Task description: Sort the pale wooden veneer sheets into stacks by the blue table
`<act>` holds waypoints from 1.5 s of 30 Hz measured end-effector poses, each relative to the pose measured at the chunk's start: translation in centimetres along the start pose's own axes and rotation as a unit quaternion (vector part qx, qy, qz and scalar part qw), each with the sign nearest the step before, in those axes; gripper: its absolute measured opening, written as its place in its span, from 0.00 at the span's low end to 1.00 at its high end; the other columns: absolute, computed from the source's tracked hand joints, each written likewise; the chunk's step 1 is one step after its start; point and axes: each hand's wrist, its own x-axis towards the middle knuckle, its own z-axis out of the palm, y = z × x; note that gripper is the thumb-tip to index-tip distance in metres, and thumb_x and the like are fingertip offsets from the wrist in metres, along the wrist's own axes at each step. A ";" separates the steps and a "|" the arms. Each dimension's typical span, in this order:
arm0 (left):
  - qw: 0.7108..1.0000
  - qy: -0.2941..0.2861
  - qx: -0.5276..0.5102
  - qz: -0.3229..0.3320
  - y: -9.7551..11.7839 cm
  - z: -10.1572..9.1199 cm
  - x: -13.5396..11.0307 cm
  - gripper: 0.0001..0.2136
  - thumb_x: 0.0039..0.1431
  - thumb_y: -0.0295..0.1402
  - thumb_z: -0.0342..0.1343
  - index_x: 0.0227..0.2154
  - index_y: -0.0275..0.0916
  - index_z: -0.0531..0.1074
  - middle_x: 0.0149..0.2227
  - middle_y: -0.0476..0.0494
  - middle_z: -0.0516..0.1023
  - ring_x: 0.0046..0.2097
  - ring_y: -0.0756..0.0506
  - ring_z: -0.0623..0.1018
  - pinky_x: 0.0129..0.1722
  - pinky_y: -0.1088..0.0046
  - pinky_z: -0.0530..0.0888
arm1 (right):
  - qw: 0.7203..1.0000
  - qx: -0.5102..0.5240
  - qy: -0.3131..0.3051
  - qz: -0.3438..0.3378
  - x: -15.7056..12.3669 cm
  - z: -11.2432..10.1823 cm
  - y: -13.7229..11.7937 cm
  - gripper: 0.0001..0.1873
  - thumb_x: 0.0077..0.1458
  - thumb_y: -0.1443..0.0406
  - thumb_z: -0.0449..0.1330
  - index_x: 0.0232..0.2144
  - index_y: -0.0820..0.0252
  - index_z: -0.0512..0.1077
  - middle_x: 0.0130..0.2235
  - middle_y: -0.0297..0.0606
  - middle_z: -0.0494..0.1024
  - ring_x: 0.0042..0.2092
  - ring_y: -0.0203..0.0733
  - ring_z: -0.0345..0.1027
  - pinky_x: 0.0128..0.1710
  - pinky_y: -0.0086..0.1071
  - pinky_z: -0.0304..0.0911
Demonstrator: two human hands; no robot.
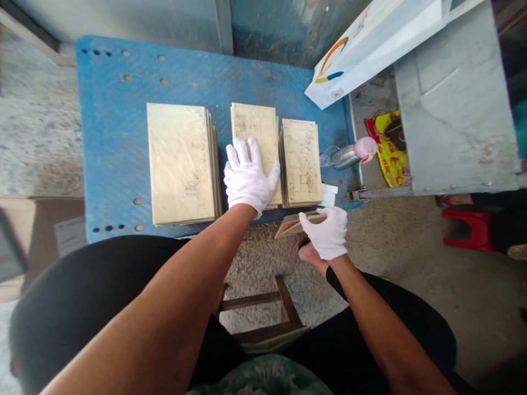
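My left hand (250, 178), in a white glove, lies spread on the middle stack of cream-coloured flat panels (257, 122). My right hand (328, 231), gloved the same way, grips a few thin panels (296, 224) just off the front edge of the blue table, thumb on the near side; the far fingers are partly hidden. To the left is a stack of larger, plainer panels (181, 164). On the right stands a third stack of smaller panels (301, 164) with dark smudges, beside the middle one.
The blue table (119, 126) has round holes. At its right lie a flask with a pink lid (354, 153) and a white paper slip (329, 195). A white bag (349, 71) leans at the back right. A wooden stool (263, 302) and a red stool (468, 230) stand on the floor.
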 end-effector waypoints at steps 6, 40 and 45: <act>1.000 0.001 -0.004 0.003 0.1 -0.1 0.0 0.40 0.63 0.54 0.37 0.70 0.30 0.47 0.72 0.28 0.46 0.71 0.27 0.48 0.63 0.45 0.60 | 0.999 0.030 -0.002 -0.031 -2.2 5.1 0.9 0.26 0.44 0.47 0.67 0.36 0.61 0.73 0.45 0.49 0.74 0.53 0.54 0.65 0.56 0.46 0.60; 1.000 0.006 0.000 0.004 0.1 0.0 0.0 0.39 0.64 0.53 0.38 0.70 0.29 0.47 0.71 0.27 0.47 0.71 0.26 0.49 0.63 0.45 0.60 | 0.996 -0.005 -0.081 0.032 -3.3 6.3 2.4 0.63 0.42 0.41 0.67 0.69 0.68 0.48 0.65 0.60 0.58 0.62 0.64 0.58 0.57 0.51 0.61; 1.000 0.006 -0.006 0.004 0.1 0.0 0.0 0.40 0.64 0.53 0.38 0.70 0.28 0.47 0.71 0.25 0.46 0.71 0.26 0.48 0.64 0.45 0.58 | 0.993 -0.017 -0.085 0.080 -4.1 8.0 0.7 0.79 0.31 0.38 0.70 0.70 0.75 0.37 0.68 0.68 0.44 0.66 0.72 0.48 0.60 0.52 0.56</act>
